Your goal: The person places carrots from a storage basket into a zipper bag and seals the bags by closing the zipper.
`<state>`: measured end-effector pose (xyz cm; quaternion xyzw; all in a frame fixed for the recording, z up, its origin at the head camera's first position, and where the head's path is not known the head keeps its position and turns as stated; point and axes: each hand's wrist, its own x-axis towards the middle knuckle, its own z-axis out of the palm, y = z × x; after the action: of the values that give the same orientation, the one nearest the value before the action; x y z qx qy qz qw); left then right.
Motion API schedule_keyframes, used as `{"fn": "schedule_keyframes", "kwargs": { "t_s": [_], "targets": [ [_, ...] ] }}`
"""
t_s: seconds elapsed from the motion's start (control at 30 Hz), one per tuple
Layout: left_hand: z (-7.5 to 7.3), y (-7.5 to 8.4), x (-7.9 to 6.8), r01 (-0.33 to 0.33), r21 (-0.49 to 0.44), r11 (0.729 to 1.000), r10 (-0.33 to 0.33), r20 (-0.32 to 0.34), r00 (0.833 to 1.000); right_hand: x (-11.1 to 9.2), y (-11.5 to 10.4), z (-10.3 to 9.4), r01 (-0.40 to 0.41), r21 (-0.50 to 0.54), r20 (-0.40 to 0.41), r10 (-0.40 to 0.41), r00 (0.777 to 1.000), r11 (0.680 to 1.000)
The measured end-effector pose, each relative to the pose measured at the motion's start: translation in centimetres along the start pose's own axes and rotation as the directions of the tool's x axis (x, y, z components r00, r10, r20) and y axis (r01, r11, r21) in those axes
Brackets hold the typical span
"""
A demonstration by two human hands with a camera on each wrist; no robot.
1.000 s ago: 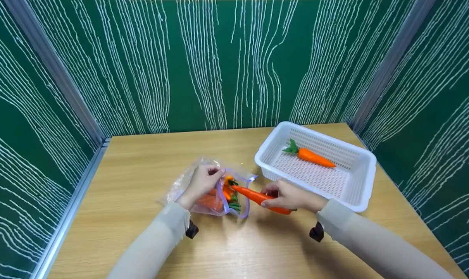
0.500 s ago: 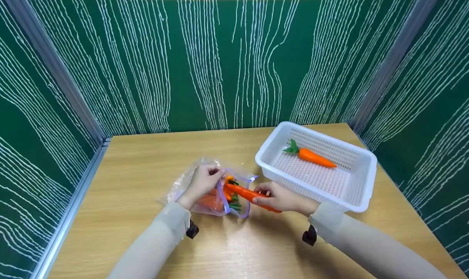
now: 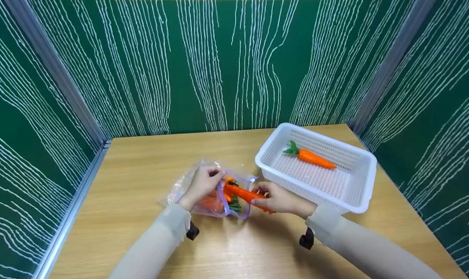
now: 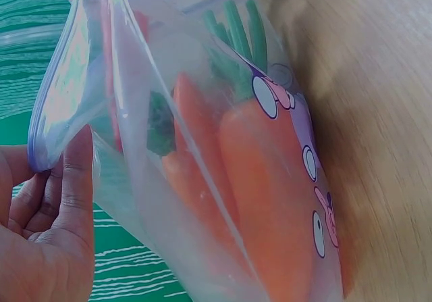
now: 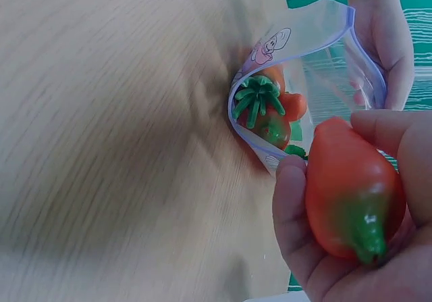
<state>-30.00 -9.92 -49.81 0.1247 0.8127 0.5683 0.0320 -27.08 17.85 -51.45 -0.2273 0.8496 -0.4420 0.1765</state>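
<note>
My left hand (image 3: 204, 183) pinches the rim of a clear zip bag (image 4: 128, 200) with a purple seal, keeping its mouth apart. Inside the bag lie several carrots (image 4: 263, 194) with green tops, seen through the printed plastic. In my right hand (image 3: 279, 198) is another carrot (image 3: 244, 193), gripped around its thick end. Its narrow tip points left and reaches into the bag's mouth. The right wrist view shows this carrot's thick end (image 5: 354, 200) with a short green stub, and the green tops of carrots in the bag beyond it.
A white perforated basket (image 3: 364, 182) stands right of the bag, just behind my right hand. One orange carrot (image 3: 316, 159) with a leafy top lies in it. Green walls with white lines (image 3: 234, 66) enclose the wooden table (image 3: 141, 155) at the back and sides.
My right hand has moved left with its carrot, bringing the tip from the bag's mouth further inside. The left hand and the basket have stayed in place.
</note>
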Motion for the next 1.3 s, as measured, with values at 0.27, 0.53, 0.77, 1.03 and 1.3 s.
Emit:
{"fn": "schedule_keyframes", "kwargs": {
  "t_s": [0.27,0.53,0.77,1.03,1.3],
  "targets": [
    [0.08,-0.16,0.04,-0.023,-0.038,0.999,0.023,0.001,1.000,-0.06,0.01,0.12,0.041,-0.006,-0.030,-0.041,0.999,0.999],
    [0.06,0.00,-0.10,-0.002,-0.009,1.000,0.002,0.002,1.000,-0.31,-0.35,0.24,0.051,0.022,-0.062,-0.049,0.997,0.998],
    [-0.06,0.07,-0.15,0.013,-0.005,1.000,-0.013,0.009,1.000,-0.20,-0.41,-0.07,0.021,0.109,-0.029,-0.018,0.999,0.994],
    [0.00,0.13,0.07,0.042,-0.001,0.999,-0.042,-0.006,0.999,-0.06,-0.16,-0.21,0.047,0.040,-0.042,-0.045,0.998,0.998],
    [0.20,0.16,0.20,-0.020,0.017,1.000,0.020,-0.014,1.000,0.16,-0.66,0.37,0.091,-0.042,-0.059,-0.094,0.994,0.995]
  ]
}}
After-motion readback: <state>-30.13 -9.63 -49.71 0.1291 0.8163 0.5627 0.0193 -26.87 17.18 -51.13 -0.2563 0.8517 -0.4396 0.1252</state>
